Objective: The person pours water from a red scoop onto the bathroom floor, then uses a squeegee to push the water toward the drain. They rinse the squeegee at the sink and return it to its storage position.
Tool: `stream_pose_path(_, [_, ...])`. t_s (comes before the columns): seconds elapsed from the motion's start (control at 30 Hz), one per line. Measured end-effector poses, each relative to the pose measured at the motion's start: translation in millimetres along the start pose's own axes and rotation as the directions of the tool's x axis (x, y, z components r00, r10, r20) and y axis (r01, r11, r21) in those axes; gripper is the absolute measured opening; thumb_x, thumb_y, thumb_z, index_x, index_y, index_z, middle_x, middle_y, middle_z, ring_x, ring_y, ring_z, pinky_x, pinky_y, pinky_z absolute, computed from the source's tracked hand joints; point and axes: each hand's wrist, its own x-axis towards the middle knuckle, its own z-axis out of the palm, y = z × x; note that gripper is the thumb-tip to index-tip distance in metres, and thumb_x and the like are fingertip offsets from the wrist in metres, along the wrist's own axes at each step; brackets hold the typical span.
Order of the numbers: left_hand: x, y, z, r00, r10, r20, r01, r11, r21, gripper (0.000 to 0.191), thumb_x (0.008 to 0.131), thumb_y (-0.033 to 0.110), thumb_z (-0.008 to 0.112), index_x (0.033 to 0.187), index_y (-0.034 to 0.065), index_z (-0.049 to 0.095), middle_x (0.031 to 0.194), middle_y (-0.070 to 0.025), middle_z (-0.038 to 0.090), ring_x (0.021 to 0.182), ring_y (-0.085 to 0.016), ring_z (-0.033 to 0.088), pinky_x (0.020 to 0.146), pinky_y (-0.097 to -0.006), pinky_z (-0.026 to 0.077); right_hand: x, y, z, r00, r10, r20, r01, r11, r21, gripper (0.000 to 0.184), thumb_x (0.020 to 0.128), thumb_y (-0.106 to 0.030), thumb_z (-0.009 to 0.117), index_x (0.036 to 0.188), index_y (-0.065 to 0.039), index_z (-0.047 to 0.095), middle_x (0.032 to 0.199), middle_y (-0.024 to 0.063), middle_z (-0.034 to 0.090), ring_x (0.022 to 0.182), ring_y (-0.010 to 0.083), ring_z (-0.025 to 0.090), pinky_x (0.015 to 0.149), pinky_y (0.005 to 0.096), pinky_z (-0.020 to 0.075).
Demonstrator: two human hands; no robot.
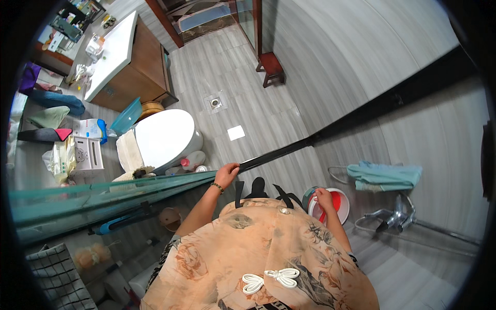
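My left hand [228, 174] is at the end of a glass shower door [128, 190], its fingers bent around the door's edge. Below it runs the black frame rail [277, 152]. Above a white bucket [344, 201], my right hand [324, 198] has its fingers curled; whether they hold something is unclear. Something red [335, 199] shows inside the bucket, and a dark green rim lies beside the hand. One black shoe [259, 187] is on the floor between my hands.
Beyond the glass stand a toilet [166, 133], a plastic bottle [193, 160] and a washbasin cabinet [133, 71]. A floor drain [215, 102] and a red stool [272, 66] lie further off. To the right are a towel [383, 175] and a shower mixer tap [395, 217].
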Motion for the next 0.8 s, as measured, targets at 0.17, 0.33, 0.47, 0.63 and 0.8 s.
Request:
stream_pose_path(0.17, [30, 22, -8, 0.999, 0.016, -0.050, -0.019, 0.997, -0.073, 0.027, 0.090, 0.022, 0.060, 0.110, 0.0040, 0.064, 0.091, -0.0085, 0.068, 0.080, -0.014, 0.062, 0.074, -0.0288, 0.049, 36, -40, -10, 0.997, -0.012, 0.083, 0.013, 1.000, -0.015, 0.023, 0.091, -0.017, 0.053, 0.105, -0.001, 0.063, 0.080, 0.0070, 0.068, 0.059, 0.0130, 0.063, 0.056, 0.0274, 0.0496])
stream_pose_path(0.33, [59, 16, -2, 0.996, -0.055, -0.076, 0.047, 0.993, -0.104, 0.027, 0.090, 0.022, 0.061, 0.109, 0.0036, 0.064, 0.091, -0.0082, 0.068, 0.081, -0.015, 0.063, 0.075, -0.0292, 0.049, 77, -72, -34, 0.989, 0.036, 0.140, -0.006, 0.978, -0.208, 0.021, 0.089, -0.015, 0.053, 0.099, -0.001, 0.064, 0.078, 0.0083, 0.068, 0.060, 0.0151, 0.064, 0.057, 0.0297, 0.0507])
stream_pose_path(0.47, [97, 16, 0, 0.970, -0.185, -0.160, 0.155, 0.971, -0.180, 0.026, 0.088, 0.022, 0.062, 0.108, 0.0061, 0.065, 0.092, -0.0075, 0.069, 0.081, -0.016, 0.064, 0.075, -0.0299, 0.050, 138, -102, -57, 0.985, 0.089, 0.150, -0.036, 0.947, -0.320, 0.021, 0.087, -0.019, 0.055, 0.091, -0.001, 0.066, 0.076, 0.0107, 0.068, 0.063, 0.0191, 0.066, 0.060, 0.0335, 0.0509])
stream_pose_path(0.63, [160, 27, -13, 0.919, -0.334, -0.210, 0.201, 0.853, -0.482, 0.025, 0.089, 0.022, 0.062, 0.108, 0.0052, 0.066, 0.085, -0.0036, 0.067, 0.076, -0.011, 0.060, 0.071, -0.0277, 0.049, 255, -173, -86, 0.945, -0.235, 0.228, 0.327, 0.707, -0.626, 0.018, 0.088, -0.015, 0.052, 0.081, -0.003, 0.063, 0.071, 0.0053, 0.065, 0.052, 0.0146, 0.059, 0.053, 0.0295, 0.0473])
stream_pose_path(0.8, [179, 36, -34, 0.869, -0.293, -0.399, 0.118, 0.906, -0.407, 0.024, 0.089, 0.020, 0.062, 0.106, 0.0040, 0.066, 0.085, -0.0030, 0.067, 0.075, -0.010, 0.060, 0.070, -0.0270, 0.049, 338, -285, -113, 0.955, -0.172, 0.241, 0.274, 0.819, -0.504, 0.019, 0.090, -0.016, 0.051, 0.091, -0.001, 0.063, 0.075, 0.0053, 0.065, 0.060, 0.0143, 0.061, 0.058, 0.0307, 0.0485])
